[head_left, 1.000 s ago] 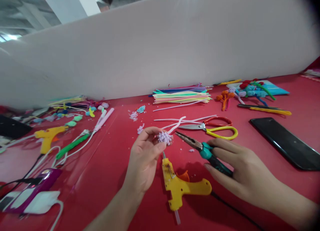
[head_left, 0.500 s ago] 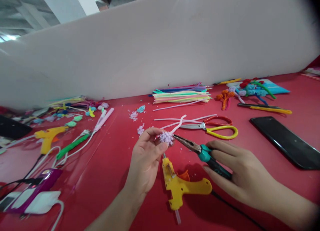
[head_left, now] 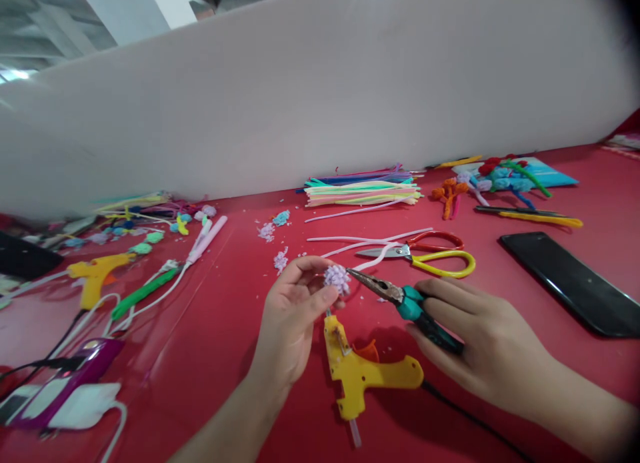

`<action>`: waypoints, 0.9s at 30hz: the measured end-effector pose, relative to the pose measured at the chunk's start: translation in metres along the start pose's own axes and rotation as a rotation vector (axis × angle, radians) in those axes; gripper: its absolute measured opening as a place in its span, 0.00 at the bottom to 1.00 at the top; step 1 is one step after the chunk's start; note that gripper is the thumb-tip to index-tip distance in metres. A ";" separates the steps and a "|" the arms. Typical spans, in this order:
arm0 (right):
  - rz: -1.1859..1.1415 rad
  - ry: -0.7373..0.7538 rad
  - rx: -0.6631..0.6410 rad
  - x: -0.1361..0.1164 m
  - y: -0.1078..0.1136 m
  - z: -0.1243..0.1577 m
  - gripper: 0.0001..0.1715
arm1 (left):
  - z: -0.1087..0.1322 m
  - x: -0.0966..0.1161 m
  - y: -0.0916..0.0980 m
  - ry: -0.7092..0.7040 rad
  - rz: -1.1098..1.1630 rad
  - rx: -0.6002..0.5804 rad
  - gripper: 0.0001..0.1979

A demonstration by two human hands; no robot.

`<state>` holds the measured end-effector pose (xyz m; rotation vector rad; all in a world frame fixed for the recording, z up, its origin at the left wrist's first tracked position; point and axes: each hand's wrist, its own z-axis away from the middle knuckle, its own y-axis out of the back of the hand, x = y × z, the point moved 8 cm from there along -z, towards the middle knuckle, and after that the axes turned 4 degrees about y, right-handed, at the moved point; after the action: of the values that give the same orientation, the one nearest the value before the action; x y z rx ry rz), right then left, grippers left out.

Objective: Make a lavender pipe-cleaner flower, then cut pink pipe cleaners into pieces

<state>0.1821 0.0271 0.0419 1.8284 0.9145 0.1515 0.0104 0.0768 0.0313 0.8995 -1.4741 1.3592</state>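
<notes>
Between the thumb and fingers of my left hand [head_left: 295, 316] is a lilac pipe-cleaner flower [head_left: 337, 279], a small bumpy cluster. A pale pink pipe-cleaner stem [head_left: 375, 259] runs from behind it to the right. My right hand [head_left: 475, 336] grips needle-nose pliers [head_left: 417, 309] by their green and black handles. The plier tips are at the flower's right edge; whether they pinch any of it I cannot tell. Below both hands a yellow hot glue gun [head_left: 357, 376] lies on the red table, a clear glue stick poking out of its rear end.
Scissors [head_left: 443, 263] with red and yellow handles lie behind the pliers. A phone [head_left: 570, 283] is at the right, finished pipe-cleaner pieces [head_left: 450, 196] beyond it. A pipe-cleaner bundle [head_left: 363, 193] sits at the back. Leftward are another glue gun [head_left: 97, 276] and a purple power strip [head_left: 75, 376].
The flower has turned in my left hand, so its pink stem has swung down from pointing up and right to lying more sideways. The pliers have hardly moved.
</notes>
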 end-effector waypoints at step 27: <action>0.195 0.118 0.087 -0.007 0.005 -0.001 0.07 | 0.002 0.006 -0.003 -0.134 -0.040 -0.045 0.12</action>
<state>0.1792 0.0228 0.0489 2.0061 0.8334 0.3491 0.0106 0.0748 0.0382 1.0026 -1.5728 1.2520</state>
